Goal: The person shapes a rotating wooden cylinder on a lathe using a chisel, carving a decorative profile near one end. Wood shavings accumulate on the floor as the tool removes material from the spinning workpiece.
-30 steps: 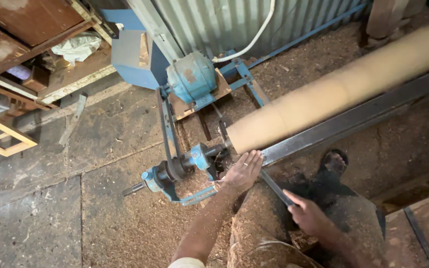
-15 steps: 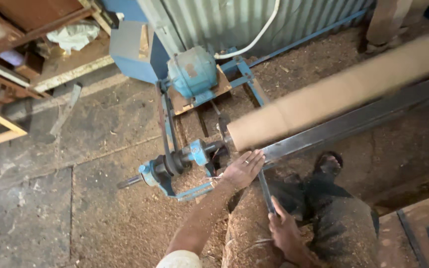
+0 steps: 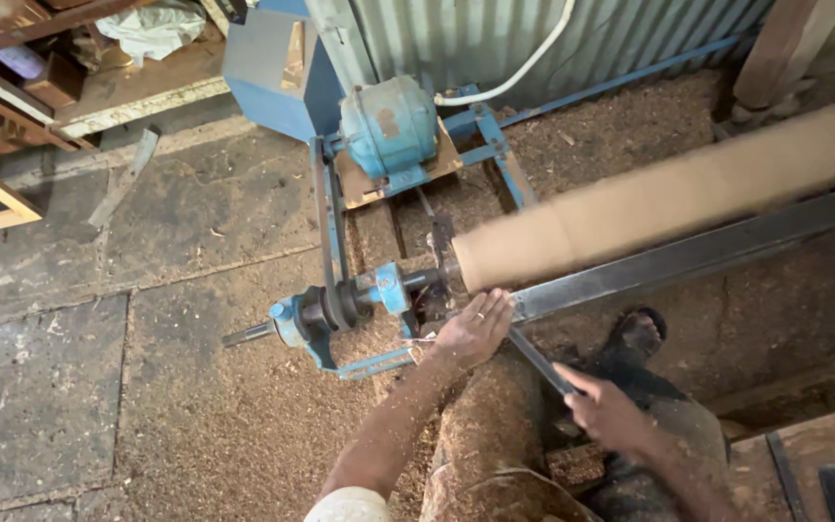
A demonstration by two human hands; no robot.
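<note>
Two hands on one long chisel (image 3: 533, 356): left hand (image 3: 474, 329) pressing its tip end on the steel rest (image 3: 688, 253), right hand (image 3: 606, 414) closed around the handle at 5 o'clock. Best kept steady against the spinning wooden cylinder (image 3: 669, 198) at 1 o'clock.

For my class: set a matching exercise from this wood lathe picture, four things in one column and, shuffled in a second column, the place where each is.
Things:
1. Left hand
2. Right hand
3. Blue motor
4. White cloth

Places:
A. top left, on a wooden shelf
B. on the long metal tool, at its lower end
C. near the end of the wooden cylinder, by the steel rail
D. in front of the corrugated wall, on a board

Pairs: 1-C, 2-B, 3-D, 4-A
</note>
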